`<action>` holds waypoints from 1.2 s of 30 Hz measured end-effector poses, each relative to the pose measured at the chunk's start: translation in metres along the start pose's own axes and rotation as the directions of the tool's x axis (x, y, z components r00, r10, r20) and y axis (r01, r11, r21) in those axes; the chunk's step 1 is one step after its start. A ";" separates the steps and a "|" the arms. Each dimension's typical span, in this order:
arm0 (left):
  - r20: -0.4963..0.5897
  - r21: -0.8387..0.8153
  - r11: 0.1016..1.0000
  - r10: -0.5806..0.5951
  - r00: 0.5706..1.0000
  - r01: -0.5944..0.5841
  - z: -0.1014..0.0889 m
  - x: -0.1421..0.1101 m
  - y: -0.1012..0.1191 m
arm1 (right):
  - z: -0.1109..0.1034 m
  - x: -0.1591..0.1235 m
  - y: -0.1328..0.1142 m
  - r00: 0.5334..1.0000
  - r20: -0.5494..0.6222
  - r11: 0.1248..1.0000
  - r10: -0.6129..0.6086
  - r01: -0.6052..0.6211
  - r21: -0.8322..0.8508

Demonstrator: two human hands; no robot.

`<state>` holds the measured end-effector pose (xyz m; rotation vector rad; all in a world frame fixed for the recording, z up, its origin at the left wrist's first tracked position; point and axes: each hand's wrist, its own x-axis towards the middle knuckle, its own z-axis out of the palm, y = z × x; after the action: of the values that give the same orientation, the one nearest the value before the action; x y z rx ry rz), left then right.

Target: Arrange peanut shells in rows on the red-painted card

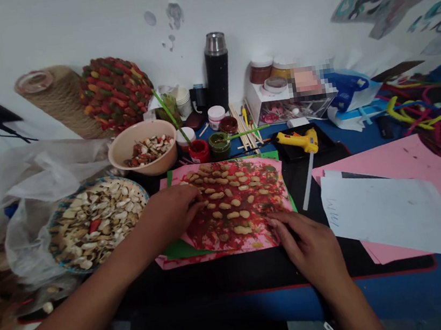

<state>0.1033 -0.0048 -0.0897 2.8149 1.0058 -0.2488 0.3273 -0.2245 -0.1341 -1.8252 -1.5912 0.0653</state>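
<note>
Whole peanuts (225, 206) lie in loose rows on a pink sheet (231, 245) smeared with red and green paint. My left hand (174, 210) reaches over the sheet's left side, its fingers curled together beside the peanuts; whatever sits between the fingertips is too small to make out. At the right edge, my right hand (311, 246) has thumb and forefinger brought close together over the paint; a possible small thing at their tips is unclear. A green sheet (175, 250) shows beneath the pink one.
To the left stand a basket (54, 246) of peanut shells and a bowl (123, 164) of painted pieces. Behind the sheet are a red paint jar (200, 151), a green paint jar (220, 146) and a black flask (218, 73). A yellow glue gun (298, 141) and white paper (389, 213) lie right.
</note>
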 end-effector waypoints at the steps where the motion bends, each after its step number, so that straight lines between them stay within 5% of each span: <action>1: -0.004 -0.005 1.000 0.004 1.000 -0.004 0.001 0.000 -0.001 | 0.000 0.000 0.000 1.000 -0.001 1.000 -0.003 0.003 -0.004; 13: 0.055 -0.009 0.999 0.054 0.997 -0.053 -0.002 -0.007 0.005 | 0.002 -0.001 0.001 1.000 0.020 1.000 0.010 -0.010 -0.026; 19: -0.099 -0.034 0.998 -0.060 0.993 0.057 -0.007 -0.011 -0.018 | 0.001 0.001 0.000 1.000 0.024 1.000 0.000 0.001 -0.024; 28: -0.046 0.022 1.000 -0.018 0.999 0.019 0.005 -0.004 -0.017 | 0.001 0.001 0.000 0.999 0.032 1.000 0.007 -0.006 -0.023; 32: -0.033 -0.139 0.990 -0.033 0.999 0.029 -0.002 -0.005 -0.019 | 0.001 0.001 -0.001 1.000 0.023 1.000 0.005 -0.004 -0.024; 36: 0.095 -0.444 0.895 0.100 0.990 -0.048 -0.008 -0.015 -0.012 | 0.000 0.001 -0.001 0.999 0.031 1.000 0.016 -0.016 -0.018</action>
<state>0.0857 -0.0033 -0.0797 2.3893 0.8053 -0.1481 0.3266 -0.2238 -0.1339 -1.8595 -1.6039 0.0876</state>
